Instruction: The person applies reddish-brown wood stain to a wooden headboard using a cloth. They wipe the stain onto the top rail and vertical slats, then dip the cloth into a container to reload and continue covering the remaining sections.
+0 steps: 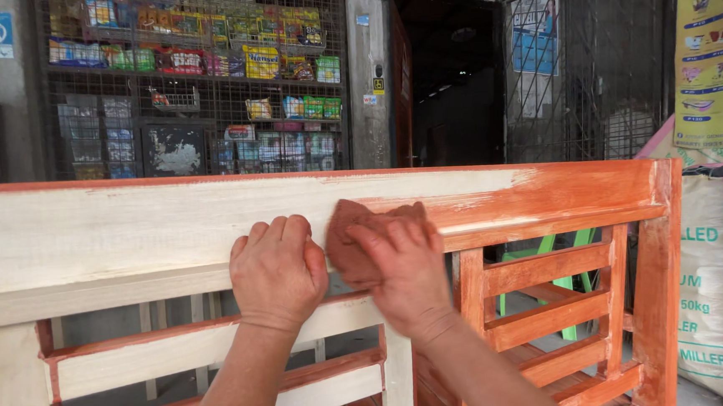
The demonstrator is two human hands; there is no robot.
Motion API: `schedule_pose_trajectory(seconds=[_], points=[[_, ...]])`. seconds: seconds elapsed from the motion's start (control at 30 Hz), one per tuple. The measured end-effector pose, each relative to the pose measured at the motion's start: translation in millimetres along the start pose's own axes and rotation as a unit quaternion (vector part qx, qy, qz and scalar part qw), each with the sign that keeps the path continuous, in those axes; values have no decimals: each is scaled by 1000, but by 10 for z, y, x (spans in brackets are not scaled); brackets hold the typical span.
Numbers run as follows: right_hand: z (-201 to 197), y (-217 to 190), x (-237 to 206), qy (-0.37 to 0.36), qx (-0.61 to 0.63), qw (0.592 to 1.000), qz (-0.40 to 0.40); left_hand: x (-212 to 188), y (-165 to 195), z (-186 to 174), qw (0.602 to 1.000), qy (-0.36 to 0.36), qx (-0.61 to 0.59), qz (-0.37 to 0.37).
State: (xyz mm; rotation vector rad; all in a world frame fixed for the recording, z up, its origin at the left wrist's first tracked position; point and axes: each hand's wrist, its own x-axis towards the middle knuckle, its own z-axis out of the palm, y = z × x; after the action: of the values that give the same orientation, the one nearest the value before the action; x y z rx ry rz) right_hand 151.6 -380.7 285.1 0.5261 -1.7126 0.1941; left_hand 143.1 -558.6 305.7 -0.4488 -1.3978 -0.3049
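Two hands of mine work at the long wooden furniture frame (129,234), whose broad top rail runs left to right in front of me. My right hand (403,271) has its grip closed on a crumpled reddish-brown staining rag (348,233), pressing it flat against the rail near the middle. My left hand (278,271) rests just beside it, fingers curled loosely over the rail's lower edge, holding nothing. Right of the rag the wood is stained orange-red; left of it the rail is pale and bare. Far behind stands a wire-mesh shop shelf (195,79) with colourful packets, and pale printed sacks (713,282) at the right.
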Motion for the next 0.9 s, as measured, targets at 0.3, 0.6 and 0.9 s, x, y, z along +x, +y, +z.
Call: schedule_pose_trajectory(seconds=[0.3,0.6,0.9], points=[[-284,1261,-75,35,54,995,74,12,8,-9,999,23,-22,-9],[197,174,213,38,54,998,23,-11,2,-24,995,54,-86,-22],[-171,276,245,30,62,995,-66,205,183,27,998,18,43,-42]])
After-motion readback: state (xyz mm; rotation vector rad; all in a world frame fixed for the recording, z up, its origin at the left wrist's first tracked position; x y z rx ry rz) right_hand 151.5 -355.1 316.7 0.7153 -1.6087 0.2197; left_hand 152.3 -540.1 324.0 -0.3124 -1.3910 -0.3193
